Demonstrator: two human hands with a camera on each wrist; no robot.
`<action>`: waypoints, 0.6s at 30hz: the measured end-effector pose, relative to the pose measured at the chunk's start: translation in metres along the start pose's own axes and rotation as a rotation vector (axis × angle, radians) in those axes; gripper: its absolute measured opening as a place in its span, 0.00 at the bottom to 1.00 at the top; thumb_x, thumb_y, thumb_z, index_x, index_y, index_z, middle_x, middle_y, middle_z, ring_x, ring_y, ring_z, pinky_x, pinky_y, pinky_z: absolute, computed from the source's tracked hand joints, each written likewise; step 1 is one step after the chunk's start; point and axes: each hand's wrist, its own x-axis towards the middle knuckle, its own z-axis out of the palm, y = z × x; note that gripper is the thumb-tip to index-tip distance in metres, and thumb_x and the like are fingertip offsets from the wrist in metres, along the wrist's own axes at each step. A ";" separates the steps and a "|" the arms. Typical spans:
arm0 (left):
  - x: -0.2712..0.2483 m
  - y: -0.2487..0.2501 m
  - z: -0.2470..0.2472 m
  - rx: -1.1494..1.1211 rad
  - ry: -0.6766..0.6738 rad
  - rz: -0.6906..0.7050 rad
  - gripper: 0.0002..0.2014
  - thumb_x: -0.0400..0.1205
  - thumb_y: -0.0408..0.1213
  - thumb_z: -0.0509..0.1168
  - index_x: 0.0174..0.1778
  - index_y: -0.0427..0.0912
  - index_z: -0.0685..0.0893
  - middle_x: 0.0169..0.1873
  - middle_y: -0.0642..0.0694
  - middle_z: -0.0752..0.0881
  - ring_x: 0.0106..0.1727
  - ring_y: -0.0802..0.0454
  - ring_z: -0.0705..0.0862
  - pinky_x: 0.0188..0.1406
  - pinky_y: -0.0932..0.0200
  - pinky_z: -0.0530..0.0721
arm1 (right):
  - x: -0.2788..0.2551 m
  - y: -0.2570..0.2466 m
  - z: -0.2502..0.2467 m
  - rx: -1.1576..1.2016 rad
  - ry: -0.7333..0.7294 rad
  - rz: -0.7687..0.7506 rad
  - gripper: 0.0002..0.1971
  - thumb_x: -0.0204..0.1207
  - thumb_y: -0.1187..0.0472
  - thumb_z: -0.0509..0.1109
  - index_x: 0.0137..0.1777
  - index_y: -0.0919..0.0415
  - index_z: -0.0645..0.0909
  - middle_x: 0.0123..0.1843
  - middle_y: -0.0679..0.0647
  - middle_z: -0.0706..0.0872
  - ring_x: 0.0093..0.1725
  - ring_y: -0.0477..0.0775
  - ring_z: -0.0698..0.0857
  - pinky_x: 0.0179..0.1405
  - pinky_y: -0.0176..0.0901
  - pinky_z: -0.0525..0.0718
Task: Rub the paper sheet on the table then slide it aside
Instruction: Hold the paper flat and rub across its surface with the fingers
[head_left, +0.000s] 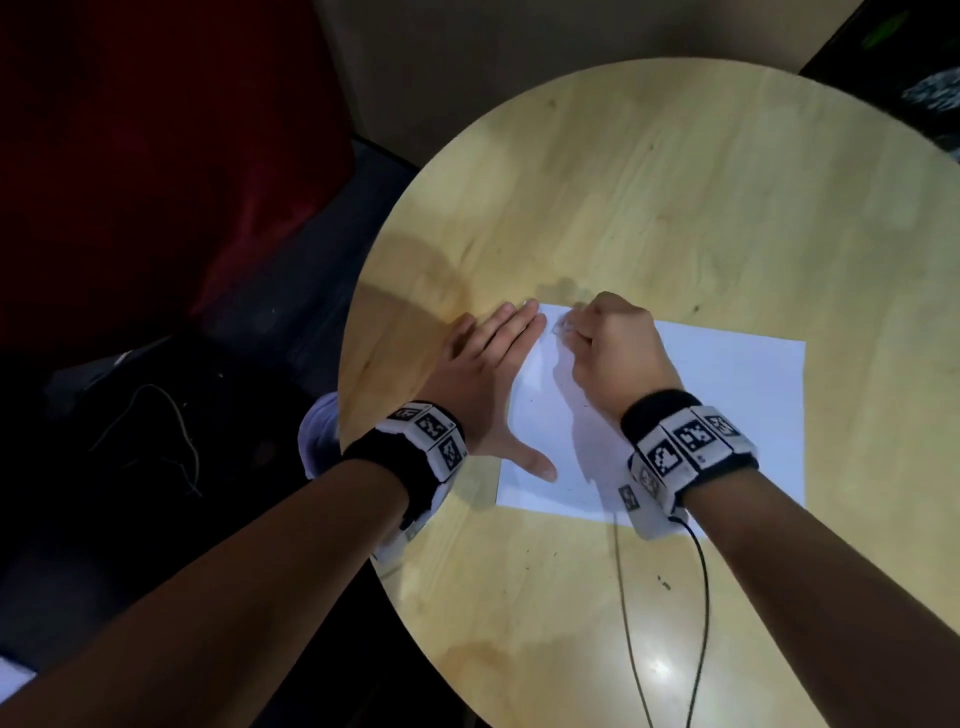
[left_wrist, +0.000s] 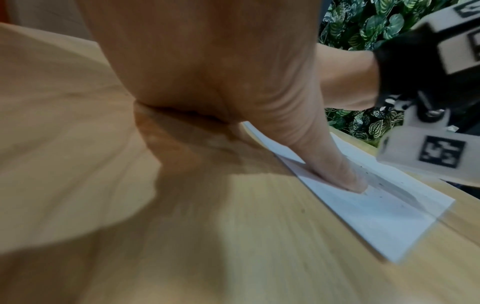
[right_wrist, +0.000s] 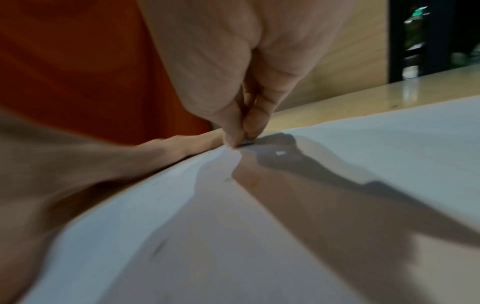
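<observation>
The rubbing step is judged to be in hand; the sliding aside is not yet begun.

At the left, the left hand (head_left: 485, 364) is laid flat with fingers straight and held together, thumb spread wide. Its palm and fingers rest on the counter (head_left: 649, 197) along the sheet's left edge, while the thumb (left_wrist: 335, 170) is pressed onto the paper sheet (head_left: 727, 415) near its near-left corner, so the sheet is pinned against shifting.

Further right, the right hand (head_left: 613, 353) is curled, and in the right wrist view its fingertips (right_wrist: 237, 131) are seen pinched together on something very small and greyish, touched down on the sheet near its far-left corner. What is pinched cannot be made out; an eraser or the like is only guessed. Faint dark specks are scattered on the paper near the thumb.

The sheet is thin, white, rectangular and lies flat on the near-right part of the round, pale, smooth-grained wooden counter, whose surface is glossy enough to reflect light. A thin dark cable (head_left: 701, 597) is trailed across the wood from the right wristband (head_left: 685, 447).

For the next move, light strokes with the sheet kept pinned are called for, since thin paper is judged likely to buckle or crease under sideways force.
</observation>
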 end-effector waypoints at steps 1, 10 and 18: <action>0.000 -0.001 0.000 -0.010 -0.009 0.003 0.80 0.51 0.86 0.68 0.91 0.47 0.38 0.90 0.52 0.36 0.89 0.54 0.35 0.86 0.45 0.32 | -0.010 -0.002 0.001 -0.010 -0.033 0.003 0.06 0.77 0.71 0.65 0.43 0.69 0.84 0.42 0.63 0.81 0.40 0.64 0.82 0.37 0.46 0.79; 0.000 -0.002 -0.002 -0.047 -0.012 0.005 0.79 0.53 0.84 0.71 0.90 0.47 0.38 0.89 0.53 0.35 0.89 0.55 0.34 0.85 0.46 0.30 | -0.013 0.009 -0.003 0.009 -0.082 -0.101 0.05 0.74 0.71 0.69 0.38 0.65 0.84 0.37 0.53 0.77 0.35 0.58 0.81 0.33 0.40 0.72; -0.001 -0.001 0.001 -0.022 -0.001 0.008 0.79 0.53 0.85 0.69 0.90 0.47 0.38 0.89 0.52 0.35 0.89 0.54 0.33 0.86 0.44 0.32 | -0.093 -0.022 -0.001 0.078 -0.262 -0.215 0.07 0.72 0.68 0.64 0.41 0.63 0.85 0.42 0.56 0.82 0.39 0.57 0.83 0.40 0.45 0.81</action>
